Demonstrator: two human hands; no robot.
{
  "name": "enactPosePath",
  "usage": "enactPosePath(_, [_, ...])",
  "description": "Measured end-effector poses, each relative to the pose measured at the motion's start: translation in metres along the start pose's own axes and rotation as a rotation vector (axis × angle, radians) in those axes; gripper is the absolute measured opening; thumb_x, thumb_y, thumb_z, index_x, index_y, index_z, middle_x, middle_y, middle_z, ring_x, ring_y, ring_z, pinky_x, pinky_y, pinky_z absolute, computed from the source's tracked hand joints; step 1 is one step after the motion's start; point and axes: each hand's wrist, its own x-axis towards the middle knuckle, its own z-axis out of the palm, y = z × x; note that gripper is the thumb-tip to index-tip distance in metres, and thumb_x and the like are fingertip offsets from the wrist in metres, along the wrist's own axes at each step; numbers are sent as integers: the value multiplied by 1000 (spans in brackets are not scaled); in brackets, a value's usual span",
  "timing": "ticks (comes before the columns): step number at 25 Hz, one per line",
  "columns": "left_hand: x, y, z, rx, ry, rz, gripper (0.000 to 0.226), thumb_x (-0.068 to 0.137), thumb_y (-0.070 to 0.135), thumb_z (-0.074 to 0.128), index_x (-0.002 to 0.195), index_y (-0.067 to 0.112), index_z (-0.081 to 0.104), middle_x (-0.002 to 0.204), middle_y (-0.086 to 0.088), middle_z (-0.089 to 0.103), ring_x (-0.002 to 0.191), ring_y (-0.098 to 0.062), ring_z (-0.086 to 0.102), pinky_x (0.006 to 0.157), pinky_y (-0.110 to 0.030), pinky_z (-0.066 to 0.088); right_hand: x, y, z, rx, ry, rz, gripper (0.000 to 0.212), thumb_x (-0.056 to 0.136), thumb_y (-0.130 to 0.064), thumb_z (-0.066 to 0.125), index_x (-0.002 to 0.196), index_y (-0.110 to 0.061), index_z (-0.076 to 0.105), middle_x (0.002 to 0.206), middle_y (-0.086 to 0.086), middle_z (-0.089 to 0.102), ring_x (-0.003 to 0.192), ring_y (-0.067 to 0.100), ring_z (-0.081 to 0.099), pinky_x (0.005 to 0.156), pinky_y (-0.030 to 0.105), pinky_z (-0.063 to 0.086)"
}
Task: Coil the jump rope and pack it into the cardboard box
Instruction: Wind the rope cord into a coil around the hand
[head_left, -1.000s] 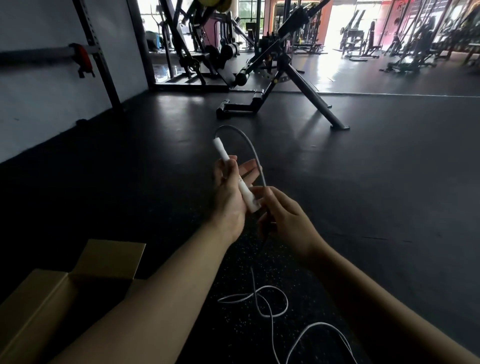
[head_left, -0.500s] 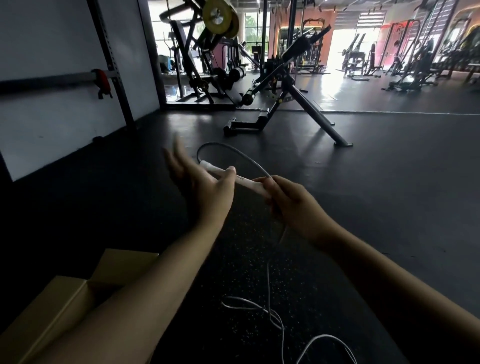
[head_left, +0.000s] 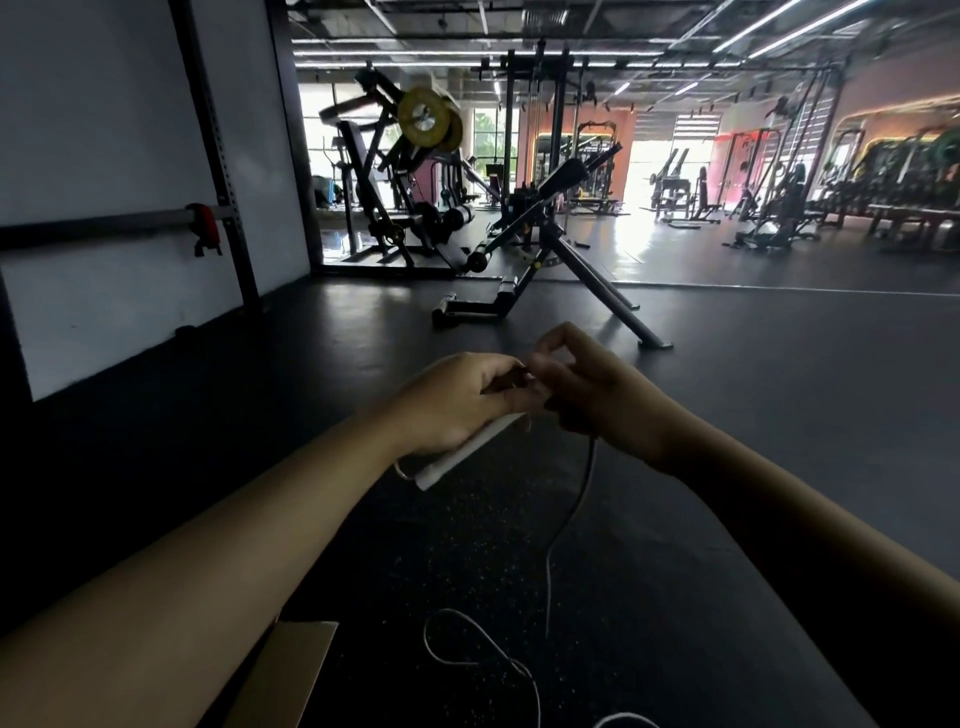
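Observation:
My left hand (head_left: 457, 400) is closed around the white handle of the jump rope (head_left: 462, 454), whose lower end sticks out below my palm. Right beside it, my right hand (head_left: 592, 395) pinches the thin grey cord where it meets the left fingers. From there the cord (head_left: 569, 519) hangs down to the dark floor and lies in loose loops (head_left: 467, 654). Only one brown flap of the cardboard box (head_left: 291, 670) shows at the bottom left, partly behind my left forearm.
Black rubber gym floor (head_left: 727, 415) stretches ahead. A slanted bench frame (head_left: 545, 270) stands a few metres in front, with weight machines (head_left: 410, 182) behind it. A white wall with a rack bar (head_left: 130, 223) runs along the left.
My left hand has turned over and closed around the handle, which now points down-left. My right hand slid from the handle onto the cord. The view tilted up, hiding most of the box.

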Motion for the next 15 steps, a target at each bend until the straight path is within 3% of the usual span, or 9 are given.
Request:
enactPosePath(2, [-5,2,3,-119,63,-23,33,97,49,53,109,22,68,93,4,77,86,-8,70,72,-21,51,-11,2,-8,131,84,-6,19,107,-24,49,111,-6,50,73,12,49,54,15,43,50,30,36])
enactPosePath(4, [-6,6,8,-311,210,-70,34,101,45,48,115,19,66,90,4,75,84,-6,66,71,-22,49,-18,7,-11,175,175,9,24,107,-27,48,116,-7,56,74,12,52,59,22,48,57,37,42])
enactPosePath(7, [4,17,25,-694,469,-123,36,105,38,45,122,11,62,91,4,71,62,5,58,59,-16,45,-24,14,5,196,208,-4,24,108,-27,45,117,-13,62,77,12,54,66,28,49,58,39,44])
enactPosePath(9, [13,22,33,-812,625,-135,38,105,39,45,123,11,61,95,1,72,54,6,54,51,-12,42,-27,15,18,169,207,-26,24,108,-26,44,116,-16,64,82,13,58,62,28,52,55,38,46])
enactPosePath(15, [24,21,38,-1062,887,-160,35,104,46,45,113,18,64,85,11,75,73,-6,58,69,-27,49,-38,16,29,175,200,-44,25,106,-26,48,119,-16,67,91,17,72,66,30,55,62,46,47])
